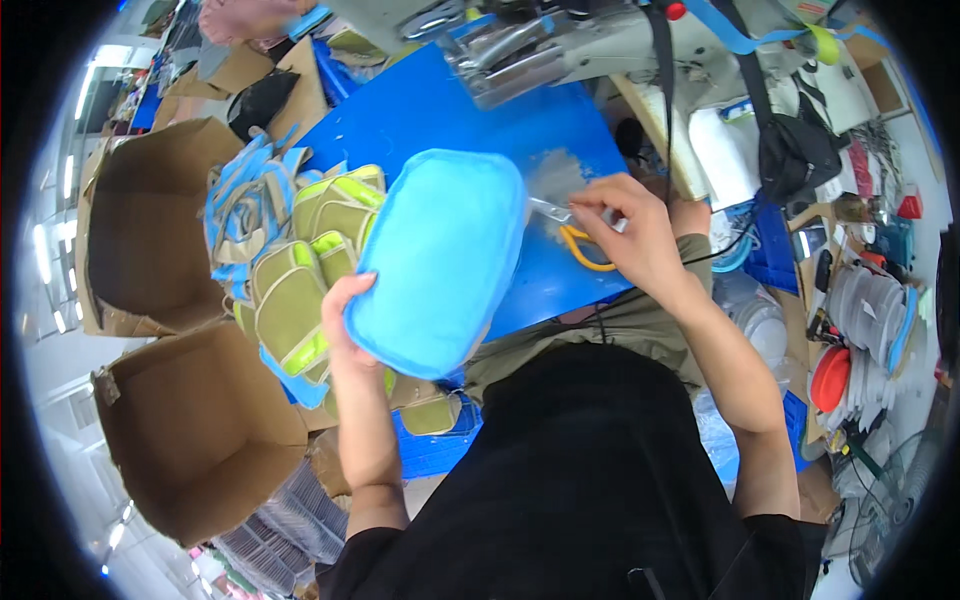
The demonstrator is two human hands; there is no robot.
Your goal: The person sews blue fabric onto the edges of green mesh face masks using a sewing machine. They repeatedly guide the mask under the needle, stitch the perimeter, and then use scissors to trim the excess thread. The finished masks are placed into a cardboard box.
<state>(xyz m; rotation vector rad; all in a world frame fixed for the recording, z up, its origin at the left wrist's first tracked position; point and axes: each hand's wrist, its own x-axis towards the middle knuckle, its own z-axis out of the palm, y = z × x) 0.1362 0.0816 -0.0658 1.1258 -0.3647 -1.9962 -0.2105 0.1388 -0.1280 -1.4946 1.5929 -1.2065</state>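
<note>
My left hand (350, 325) grips the lower left edge of a light-blue fabric pouch-like piece (440, 260), a rounded rectangle with a seamed rim, raised above the blue table (570, 130). Just right of it, my right hand (635, 235) is closed on a pair of scissors with an orange handle (580, 250). The metal blades point toward the blue piece's right edge; I cannot tell whether they touch it. Olive-green sewn pieces (290, 300) with lime trim lie heaped beyond my left hand.
A sewing machine (620, 45) stands at the table's far side. Blue and beige straps (240, 210) are piled at the left, beside two open cardboard boxes (160, 225). A small black bag (795, 150) hangs at the right, near reels of white and red material (830, 375).
</note>
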